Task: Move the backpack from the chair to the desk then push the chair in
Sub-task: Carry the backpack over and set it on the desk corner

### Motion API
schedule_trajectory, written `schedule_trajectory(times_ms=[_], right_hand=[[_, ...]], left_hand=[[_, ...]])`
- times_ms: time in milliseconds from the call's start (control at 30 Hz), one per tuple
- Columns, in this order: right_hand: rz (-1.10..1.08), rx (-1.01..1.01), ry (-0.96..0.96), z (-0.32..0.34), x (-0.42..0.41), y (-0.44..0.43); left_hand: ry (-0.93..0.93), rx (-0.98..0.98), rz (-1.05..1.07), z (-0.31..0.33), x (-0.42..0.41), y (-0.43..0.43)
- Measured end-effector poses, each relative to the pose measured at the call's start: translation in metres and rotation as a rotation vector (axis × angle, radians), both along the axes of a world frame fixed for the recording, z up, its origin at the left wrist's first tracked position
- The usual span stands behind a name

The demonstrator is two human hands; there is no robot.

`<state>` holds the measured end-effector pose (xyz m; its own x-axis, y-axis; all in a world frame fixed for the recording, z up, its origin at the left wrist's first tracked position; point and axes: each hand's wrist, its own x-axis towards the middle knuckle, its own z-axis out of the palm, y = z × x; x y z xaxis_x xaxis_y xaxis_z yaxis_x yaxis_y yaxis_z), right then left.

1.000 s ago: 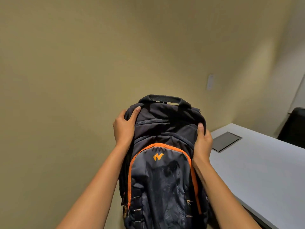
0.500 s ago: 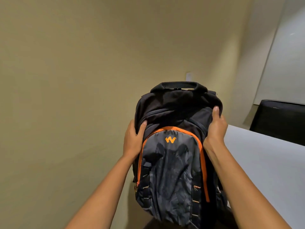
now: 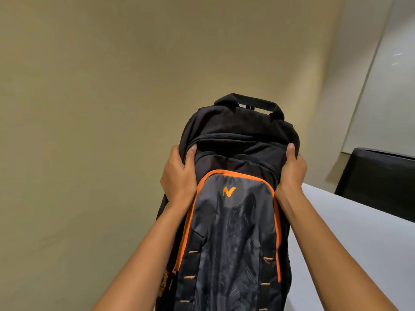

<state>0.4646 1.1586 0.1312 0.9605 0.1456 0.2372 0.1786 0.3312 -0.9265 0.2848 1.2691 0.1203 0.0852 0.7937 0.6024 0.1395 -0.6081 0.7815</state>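
Head view, left hand (image 3: 179, 178), right hand (image 3: 292, 173) gripping backpack (image 3: 233, 232), bottom cut off

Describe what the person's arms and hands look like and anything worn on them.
Both forearms are bare right down to the bottom edge of the picture, with no sleeve showing. The left hand and right hand wear no gloves, and no watch, bracelet or ring shows on the visible wrists or fingers. The nails look short and unpainted.

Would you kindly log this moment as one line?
black-and-grey fabric backpack with orange trim: held upright | left hand: gripping side | right hand: gripping side | white desk: right
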Motion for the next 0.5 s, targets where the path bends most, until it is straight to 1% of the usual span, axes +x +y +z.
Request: schedule_trajectory(times_ms=[200,500], right_hand=[[0.049,-0.058,-0.078,0.016,0.067,0.040],[0.172,-0.053,-0.136,0.039,0.155,0.111]], left_hand=[[-0.046,-0.058,0.102,0.008,0.058,0.018],[-0.122,-0.084,0.182,0.016,0.139,0.058]])
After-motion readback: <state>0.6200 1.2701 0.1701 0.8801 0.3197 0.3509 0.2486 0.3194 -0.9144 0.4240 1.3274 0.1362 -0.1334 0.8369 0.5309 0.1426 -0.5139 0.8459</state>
